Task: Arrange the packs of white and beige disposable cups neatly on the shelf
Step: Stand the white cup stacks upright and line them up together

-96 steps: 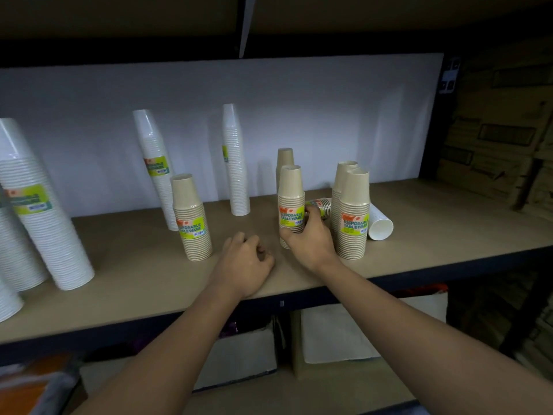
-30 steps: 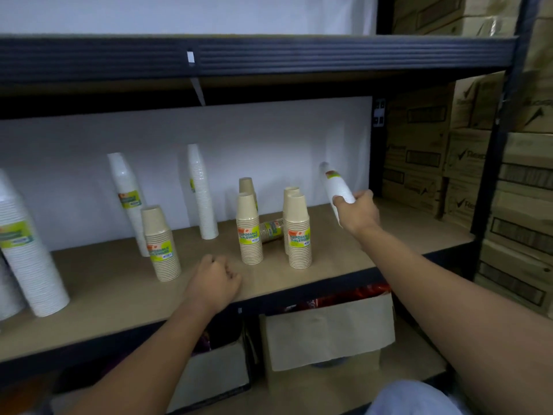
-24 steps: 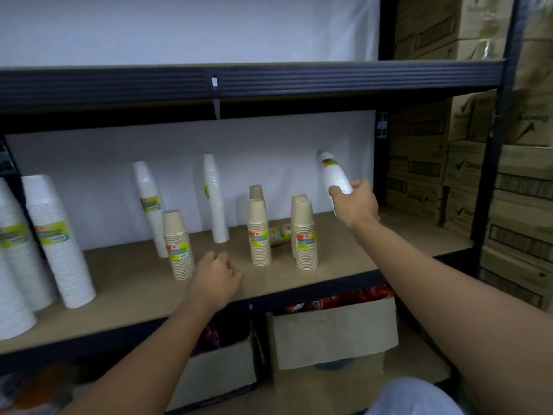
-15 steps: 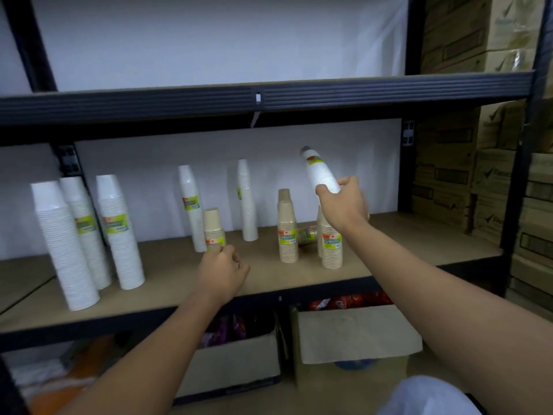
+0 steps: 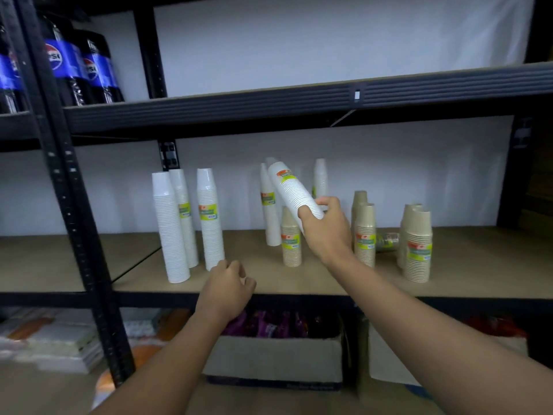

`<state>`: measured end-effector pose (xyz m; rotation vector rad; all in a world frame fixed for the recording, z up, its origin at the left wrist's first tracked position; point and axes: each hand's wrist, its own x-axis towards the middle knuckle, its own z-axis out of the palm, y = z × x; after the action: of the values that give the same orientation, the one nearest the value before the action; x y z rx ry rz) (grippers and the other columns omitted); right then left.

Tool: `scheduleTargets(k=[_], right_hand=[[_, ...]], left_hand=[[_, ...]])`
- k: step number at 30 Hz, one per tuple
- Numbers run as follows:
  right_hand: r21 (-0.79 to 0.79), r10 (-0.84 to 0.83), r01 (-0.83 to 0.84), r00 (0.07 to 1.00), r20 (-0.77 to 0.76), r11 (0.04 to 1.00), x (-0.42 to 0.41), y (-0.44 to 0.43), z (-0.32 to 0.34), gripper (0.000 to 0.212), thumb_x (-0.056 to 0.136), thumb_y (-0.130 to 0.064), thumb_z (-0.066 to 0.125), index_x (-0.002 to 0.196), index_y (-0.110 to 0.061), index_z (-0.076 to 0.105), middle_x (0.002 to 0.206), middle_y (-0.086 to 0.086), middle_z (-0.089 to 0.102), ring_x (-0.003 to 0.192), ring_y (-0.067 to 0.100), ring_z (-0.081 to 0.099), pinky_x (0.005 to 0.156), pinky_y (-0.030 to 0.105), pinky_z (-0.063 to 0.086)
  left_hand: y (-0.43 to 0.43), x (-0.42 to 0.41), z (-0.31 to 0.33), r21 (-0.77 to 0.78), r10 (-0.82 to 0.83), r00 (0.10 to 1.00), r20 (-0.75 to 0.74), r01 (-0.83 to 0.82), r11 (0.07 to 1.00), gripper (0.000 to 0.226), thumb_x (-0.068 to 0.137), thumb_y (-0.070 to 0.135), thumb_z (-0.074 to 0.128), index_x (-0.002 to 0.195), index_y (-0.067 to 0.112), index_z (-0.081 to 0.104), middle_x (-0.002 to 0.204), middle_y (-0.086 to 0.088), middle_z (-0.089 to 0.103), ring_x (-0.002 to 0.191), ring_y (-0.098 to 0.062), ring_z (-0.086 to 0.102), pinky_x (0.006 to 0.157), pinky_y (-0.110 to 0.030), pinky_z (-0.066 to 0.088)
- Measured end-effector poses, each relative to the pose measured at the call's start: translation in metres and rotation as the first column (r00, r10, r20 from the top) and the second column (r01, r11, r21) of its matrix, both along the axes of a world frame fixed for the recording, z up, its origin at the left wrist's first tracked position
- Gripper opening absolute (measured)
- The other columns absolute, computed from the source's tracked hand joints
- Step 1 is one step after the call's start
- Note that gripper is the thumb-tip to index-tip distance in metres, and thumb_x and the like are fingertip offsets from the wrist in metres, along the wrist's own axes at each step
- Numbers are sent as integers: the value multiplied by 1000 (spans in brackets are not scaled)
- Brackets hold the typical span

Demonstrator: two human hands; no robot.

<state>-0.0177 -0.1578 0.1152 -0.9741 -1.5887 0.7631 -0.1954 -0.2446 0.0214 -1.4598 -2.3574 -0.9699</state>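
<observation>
My right hand (image 5: 324, 230) grips a tall pack of white cups (image 5: 291, 190), tilted left and lifted above the wooden shelf (image 5: 478, 265). My left hand (image 5: 224, 290) hovers at the shelf's front edge, fingers loosely curled, holding nothing. Three white packs (image 5: 209, 217) stand together at the left. Two more white packs (image 5: 320, 181) stand near the back wall. Several short beige packs (image 5: 417, 244) stand to the right, one (image 5: 290, 244) partly behind my right hand. A beige pack (image 5: 387, 241) lies on its side between them.
Black shelf uprights (image 5: 68, 187) rise at the left. An upper shelf (image 5: 269, 106) overhangs the cups, with cola bottles (image 5: 74, 64) on it at the left. Cardboard boxes (image 5: 278, 357) sit on the floor below.
My right hand has carried the white pack leftward, from the right end of the shelf to in front of the back white packs. The view has swung left. My left hand stays by the front edge.
</observation>
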Motion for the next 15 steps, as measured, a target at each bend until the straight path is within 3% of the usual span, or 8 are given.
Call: scheduleTargets(k=[2,7,9,12,15], right_hand=[[-7,44,-44,999,6,999,-19,-3,-10,39,78,-48,56,113,-31,52,111,-4,62,102,22,61,92,40,48],[-54,157,-159,987,-34,986,-65,-5,-34,53,77,-51,56,127,-34,51,122,-4,59,113,24,58,100,50,46],[-101,198,-208,975,-98,973,-80,-2,-42,55,77,-49,59,128,-32,50,120,-7,58,111,22,59,97,50,49],[-153,244,-270,955,-168,951,-96,5,-54,46,87,-35,66,129,-28,48,117,-9,57,107,20,61,94,46,52],[-186,308,-335,938,-161,924,-108,14,-63,57,91,-29,67,140,-26,39,129,-2,55,111,20,60,95,41,52]], left_hand=[[-3,-13,-5,-3,14,1000,3,-14,1000,22,88,33,57,100,13,60,105,-6,53,99,-26,54,86,-36,47],[-4,-36,-15,-11,48,998,49,-48,999,21,86,30,57,98,13,61,102,-2,50,97,-23,52,88,-38,47],[-2,-43,-18,-13,52,996,73,-51,999,15,85,29,57,91,15,58,98,0,48,92,-22,51,85,-38,47],[3,-54,-23,-22,50,995,81,-48,999,10,85,29,56,85,19,54,97,1,48,89,-20,50,83,-37,47],[9,-66,-28,-34,60,996,65,-57,998,12,85,31,56,85,20,54,98,2,49,90,-19,51,82,-35,47]])
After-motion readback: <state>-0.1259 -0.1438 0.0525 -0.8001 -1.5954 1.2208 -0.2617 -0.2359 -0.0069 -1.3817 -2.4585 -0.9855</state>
